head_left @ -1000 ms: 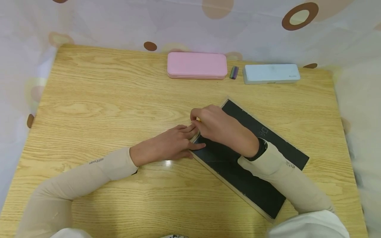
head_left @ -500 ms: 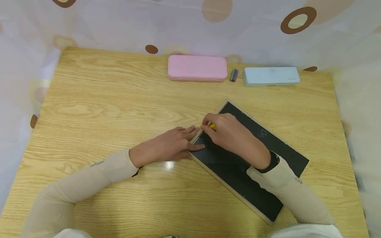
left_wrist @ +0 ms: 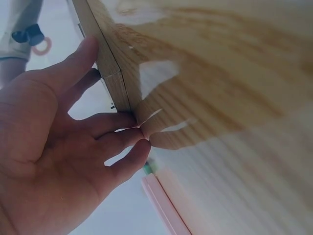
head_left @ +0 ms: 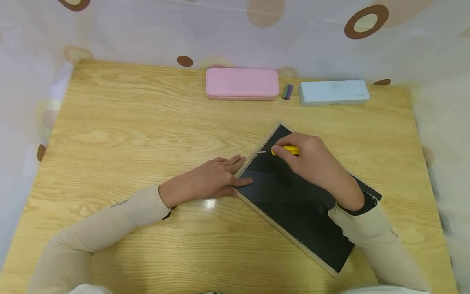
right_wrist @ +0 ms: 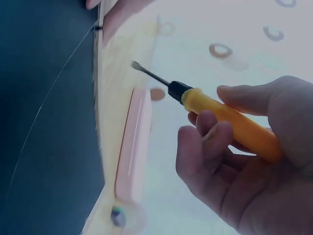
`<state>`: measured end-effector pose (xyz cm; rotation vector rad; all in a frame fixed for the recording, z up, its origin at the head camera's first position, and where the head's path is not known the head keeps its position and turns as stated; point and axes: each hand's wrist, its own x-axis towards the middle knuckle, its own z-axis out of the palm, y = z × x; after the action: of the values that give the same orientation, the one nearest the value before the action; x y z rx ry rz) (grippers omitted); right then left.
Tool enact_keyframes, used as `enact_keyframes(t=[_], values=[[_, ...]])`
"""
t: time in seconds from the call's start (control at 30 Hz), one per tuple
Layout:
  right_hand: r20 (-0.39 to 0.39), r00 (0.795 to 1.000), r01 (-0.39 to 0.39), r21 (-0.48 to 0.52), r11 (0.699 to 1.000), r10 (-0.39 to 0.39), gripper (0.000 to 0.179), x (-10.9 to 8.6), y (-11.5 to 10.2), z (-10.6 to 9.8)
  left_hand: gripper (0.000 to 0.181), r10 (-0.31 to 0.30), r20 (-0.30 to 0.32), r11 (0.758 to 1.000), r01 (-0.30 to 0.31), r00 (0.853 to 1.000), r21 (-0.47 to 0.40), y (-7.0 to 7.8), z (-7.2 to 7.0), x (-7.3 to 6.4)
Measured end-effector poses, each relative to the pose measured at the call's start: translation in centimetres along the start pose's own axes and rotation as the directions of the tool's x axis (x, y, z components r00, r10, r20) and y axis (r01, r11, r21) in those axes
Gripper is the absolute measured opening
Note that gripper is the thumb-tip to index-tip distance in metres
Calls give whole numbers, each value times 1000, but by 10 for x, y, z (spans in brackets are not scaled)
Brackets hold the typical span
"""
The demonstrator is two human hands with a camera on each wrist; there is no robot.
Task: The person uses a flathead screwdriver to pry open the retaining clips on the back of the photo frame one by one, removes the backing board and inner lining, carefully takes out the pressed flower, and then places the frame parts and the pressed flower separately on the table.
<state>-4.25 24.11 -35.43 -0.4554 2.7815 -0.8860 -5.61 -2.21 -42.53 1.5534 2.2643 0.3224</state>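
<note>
A flat black panel (head_left: pixel 290 208) with a light wooden edge lies slantwise on the table. My left hand (head_left: pixel 205 179) rests at its left corner, thumb on the black face and fingers extended along the edge; the left wrist view shows the fingertips (left_wrist: pixel 142 147) down by the tabletop. My right hand (head_left: pixel 317 163) grips a flat-blade screwdriver (head_left: pixel 291 150) above the panel, its shaft pointing left toward the short upper-left edge. In the right wrist view the yellow handle of the screwdriver (right_wrist: pixel 234 120) lies between thumb and curled fingers, and the blade tip shows apart from the panel.
Along the back of the table (head_left: pixel 128 122) stand a pink case (head_left: pixel 242 83), a small striped block (head_left: pixel 288 92) and a pale blue case (head_left: pixel 334 92). A patterned curtain (head_left: pixel 147 28) hangs behind them.
My right hand has drawn back to the right with the screwdriver, away from the panel's left edge and my left fingers, so the shaft now shows. My left hand stays in place.
</note>
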Motion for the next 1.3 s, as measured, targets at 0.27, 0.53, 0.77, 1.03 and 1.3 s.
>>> enact_keyframes(t=[0.27, 0.53, 0.77, 1.03, 1.3], values=[[-127, 992, -13, 58, 998, 20, 23, -6, 31, -18, 51, 15, 2, 1000, -15, 1000, 18, 1, -1, 1], [-69, 963, -240, 214, 947, 259, 29, 6, 80, -42, 51, 8, -2, 1000, -7, 1000, 22, 3, 0, 1], [-27, 904, -387, 372, 844, 426, 34, 19, 144, -54, 50, 7, -13, 999, -7, 1000, 45, 4, 1, -1], [-40, 900, -401, 311, 862, 433, 40, 34, 165, -41, 51, 8, -5, 999, -8, 1000, 52, 4, -1, -1], [-50, 953, -296, 47, 954, 298, 33, 49, 161, -35, 52, 5, -3, 999, -5, 1000, 36, 4, -1, -1]])
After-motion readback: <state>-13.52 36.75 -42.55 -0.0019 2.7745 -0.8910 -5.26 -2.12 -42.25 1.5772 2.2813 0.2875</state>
